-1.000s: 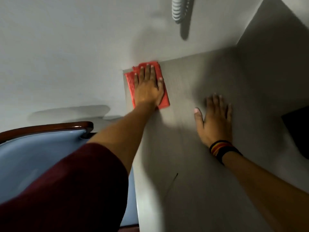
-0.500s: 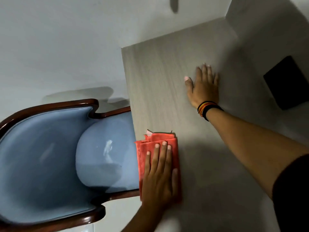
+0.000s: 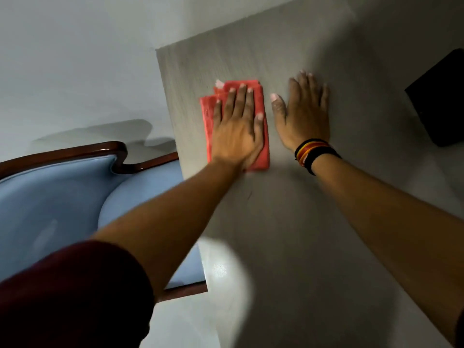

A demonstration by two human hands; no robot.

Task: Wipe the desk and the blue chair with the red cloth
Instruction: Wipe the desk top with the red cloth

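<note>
The folded red cloth (image 3: pixel 262 146) lies flat on the pale wood-grain desk (image 3: pixel 288 234), near its far left part. My left hand (image 3: pixel 237 129) presses down on the cloth with fingers spread, covering most of it. My right hand (image 3: pixel 305 114) rests palm down on the bare desk just right of the cloth, holding nothing; bands circle its wrist. The blue chair (image 3: pixel 57 204) with a dark wooden frame stands at the desk's left edge, its seat partly under my left arm.
A black flat object (image 3: pixel 439 99) lies on the desk at the right edge of view. A white wall runs behind the desk and chair. A bright light spot (image 3: pixel 221 270) falls on the desk's near left edge.
My left hand has slid the red cloth from the desk's near left edge away from me, up beside my right hand. The right hand has stayed flat on the desk.
</note>
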